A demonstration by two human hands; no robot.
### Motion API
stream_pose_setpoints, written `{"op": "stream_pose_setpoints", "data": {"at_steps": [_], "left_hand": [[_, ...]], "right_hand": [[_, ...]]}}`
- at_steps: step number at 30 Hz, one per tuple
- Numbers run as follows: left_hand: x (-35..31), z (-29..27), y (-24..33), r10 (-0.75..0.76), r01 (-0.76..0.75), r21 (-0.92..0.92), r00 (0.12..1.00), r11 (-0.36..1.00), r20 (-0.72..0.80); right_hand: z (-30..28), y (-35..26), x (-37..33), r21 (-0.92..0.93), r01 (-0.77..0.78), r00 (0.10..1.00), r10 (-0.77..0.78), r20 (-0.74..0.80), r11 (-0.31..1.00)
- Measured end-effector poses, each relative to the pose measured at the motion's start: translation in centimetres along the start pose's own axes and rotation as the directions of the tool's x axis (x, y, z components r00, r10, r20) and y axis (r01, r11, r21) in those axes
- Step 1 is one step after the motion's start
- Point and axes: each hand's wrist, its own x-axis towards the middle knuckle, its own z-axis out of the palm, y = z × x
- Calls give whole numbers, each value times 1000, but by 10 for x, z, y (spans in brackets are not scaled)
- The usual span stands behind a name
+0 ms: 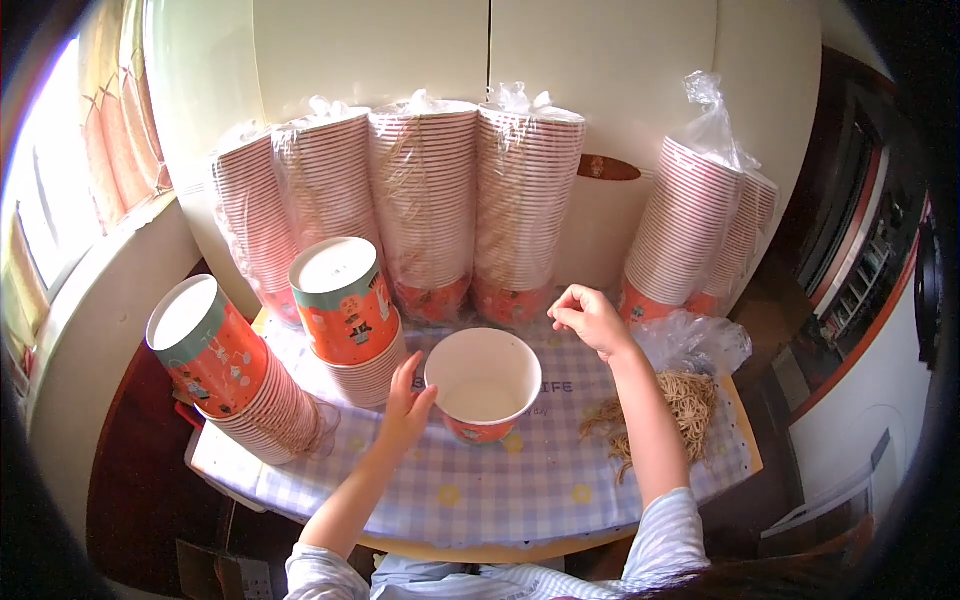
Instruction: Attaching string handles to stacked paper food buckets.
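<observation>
From my remote view, the white-lined paper bucket (483, 385) stands upright on the checked tabletop (520, 490). My left hand (404, 408), fingers apart, rests against its left side; my right hand (594, 322), fingertips together, hangs beyond its right rim, contents unclear to me.

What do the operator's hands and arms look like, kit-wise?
Left hand and right hand: both bare, no gloves or wristbands visible. Forearms uncovered up to loose, pale sleeves; the right sleeve shows white and grey-blue stripes. No cables or markings visible.
</observation>
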Motion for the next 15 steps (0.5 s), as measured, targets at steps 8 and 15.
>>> {"op": "stream_pose_setpoints", "data": {"at_steps": [8, 15], "left_hand": [[-11, 1, 11, 194, -223, 462, 975, 859, 111], [-13, 0, 14, 235, -280, 473, 960, 835, 152]], "right_hand": [[-9, 28, -4, -330, 49, 998, -37, 44, 943], [-15, 115, -27, -805, -81, 961, 260, 93, 587]]}}
